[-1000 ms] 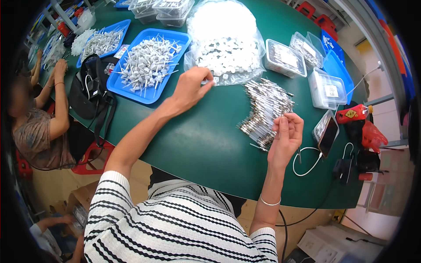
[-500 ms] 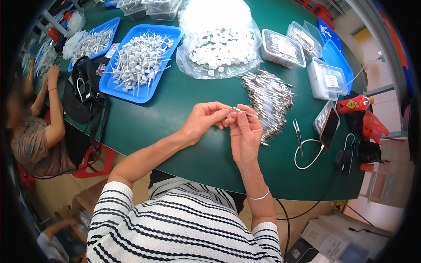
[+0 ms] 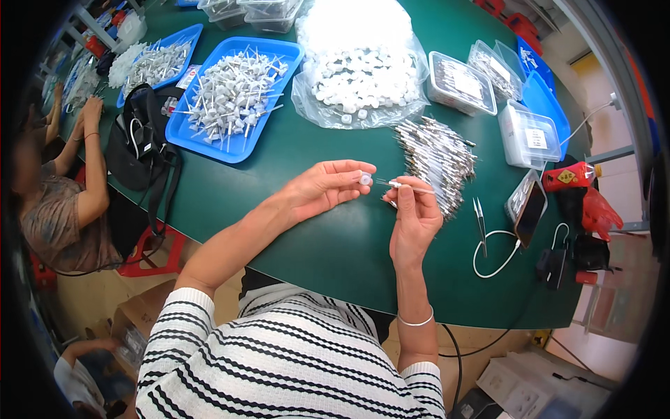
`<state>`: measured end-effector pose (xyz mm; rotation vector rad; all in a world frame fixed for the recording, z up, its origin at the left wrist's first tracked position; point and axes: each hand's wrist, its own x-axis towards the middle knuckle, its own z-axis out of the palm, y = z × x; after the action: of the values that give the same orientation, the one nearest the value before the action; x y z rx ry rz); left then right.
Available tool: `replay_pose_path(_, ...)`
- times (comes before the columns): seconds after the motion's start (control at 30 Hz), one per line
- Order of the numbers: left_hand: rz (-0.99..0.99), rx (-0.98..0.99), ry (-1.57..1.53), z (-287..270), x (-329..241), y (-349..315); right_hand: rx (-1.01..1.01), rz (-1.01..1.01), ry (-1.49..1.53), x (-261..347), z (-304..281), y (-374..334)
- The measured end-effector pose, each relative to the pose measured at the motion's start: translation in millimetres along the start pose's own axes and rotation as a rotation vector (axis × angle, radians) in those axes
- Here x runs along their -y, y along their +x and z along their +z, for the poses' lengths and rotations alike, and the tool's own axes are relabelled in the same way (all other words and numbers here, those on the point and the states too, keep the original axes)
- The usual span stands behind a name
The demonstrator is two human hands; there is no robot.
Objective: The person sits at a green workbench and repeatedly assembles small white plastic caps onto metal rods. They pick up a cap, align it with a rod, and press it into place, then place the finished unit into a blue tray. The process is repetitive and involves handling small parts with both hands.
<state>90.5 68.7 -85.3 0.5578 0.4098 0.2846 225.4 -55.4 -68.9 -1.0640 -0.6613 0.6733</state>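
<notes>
Above the glossy green tabletop (image 3: 331, 255), the person's left hand (image 3: 315, 193) pinches a small round translucent-white plastic cap (image 3: 366, 180) at the fingertips, so slight a hold that it could slip and roll. Just right, thin wire-like prongs (image 3: 382, 182) of a slim white-and-silver rod (image 3: 396, 184) point toward it, apart; a sideways knock might bend them, and if the right hand (image 3: 417, 215) loosened its fingertip pinch, the rod could fall beside the silvery heap of slim rods (image 3: 441, 159).

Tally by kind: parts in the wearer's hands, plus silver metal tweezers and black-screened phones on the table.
Round white plastic-looking cap, in left hand: 1
Slender white-and-silver rod, in right hand: 1
Silver metal tweezers: 1
Black-screened phone: 1
Total: 4
</notes>
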Motion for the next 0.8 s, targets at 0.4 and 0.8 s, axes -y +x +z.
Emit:
replay_pose_path(0.4, 0.033, 0.001, 0.025, 2.9, 2.2, -0.8, 0.011, -0.061, -0.145, 5.7, 7.0, -2.4)
replay_pose_path(0.8, 0.044, -0.016, 0.071, 8.6, 4.0, -2.7, -0.003, -0.091, -0.169, 1.2, 6.0, 0.1)
